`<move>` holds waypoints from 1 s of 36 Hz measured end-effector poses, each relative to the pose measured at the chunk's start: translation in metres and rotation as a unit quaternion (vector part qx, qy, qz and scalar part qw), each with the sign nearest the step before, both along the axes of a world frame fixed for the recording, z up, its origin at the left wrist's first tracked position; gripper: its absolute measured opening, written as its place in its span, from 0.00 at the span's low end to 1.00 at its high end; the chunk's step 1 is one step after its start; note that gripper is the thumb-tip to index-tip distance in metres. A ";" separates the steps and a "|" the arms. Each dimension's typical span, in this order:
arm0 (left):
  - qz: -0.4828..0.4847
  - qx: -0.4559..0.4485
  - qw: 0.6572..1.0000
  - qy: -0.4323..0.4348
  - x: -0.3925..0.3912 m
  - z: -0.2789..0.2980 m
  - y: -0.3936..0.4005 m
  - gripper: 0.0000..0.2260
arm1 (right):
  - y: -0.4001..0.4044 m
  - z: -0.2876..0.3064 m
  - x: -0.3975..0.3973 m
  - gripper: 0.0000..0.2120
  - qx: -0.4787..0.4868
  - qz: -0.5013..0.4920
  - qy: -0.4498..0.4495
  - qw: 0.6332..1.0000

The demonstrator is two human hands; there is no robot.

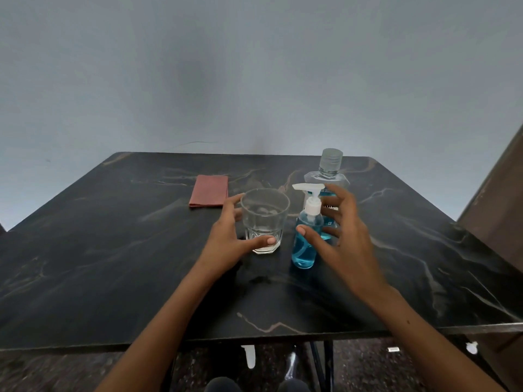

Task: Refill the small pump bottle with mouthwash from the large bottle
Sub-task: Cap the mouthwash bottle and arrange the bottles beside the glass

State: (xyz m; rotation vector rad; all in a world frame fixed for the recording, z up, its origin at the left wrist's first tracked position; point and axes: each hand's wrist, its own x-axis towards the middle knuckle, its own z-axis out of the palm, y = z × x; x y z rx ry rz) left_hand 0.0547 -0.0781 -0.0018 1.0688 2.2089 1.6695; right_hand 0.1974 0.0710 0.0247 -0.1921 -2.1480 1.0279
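The small pump bottle (304,250) stands upright mid-table, white pump on top, blue liquid up to its shoulder. Behind it stands the large clear mouthwash bottle (329,171) with its grey cap on; my right hand hides its lower part. My right hand (342,239) is spread around the small bottle. Its thumb tip is at the bottle's front and its fingers are apart behind it, slightly blurred. A clear empty glass (264,219) stands left of the small bottle. My left hand (229,239) curls round it, thumb across the lower front, fingers at its left side.
A folded red cloth (209,195) lies flat behind and left of the glass. The dark marble table (113,264) ends at a wall at the back. A brown panel (498,210) rises at the right edge.
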 end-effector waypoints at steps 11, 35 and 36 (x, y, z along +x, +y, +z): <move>-0.017 0.013 1.000 0.012 -0.002 -0.003 -0.007 0.42 | 0.014 0.014 -0.003 0.34 0.062 0.080 -0.056 0.993; -0.023 0.021 0.999 0.009 -0.001 -0.007 -0.015 0.39 | 0.032 0.025 -0.003 0.40 0.075 0.180 -0.151 0.969; -0.024 0.021 0.999 0.009 -0.001 -0.006 -0.015 0.39 | 0.031 0.025 -0.004 0.39 0.073 0.178 -0.151 0.970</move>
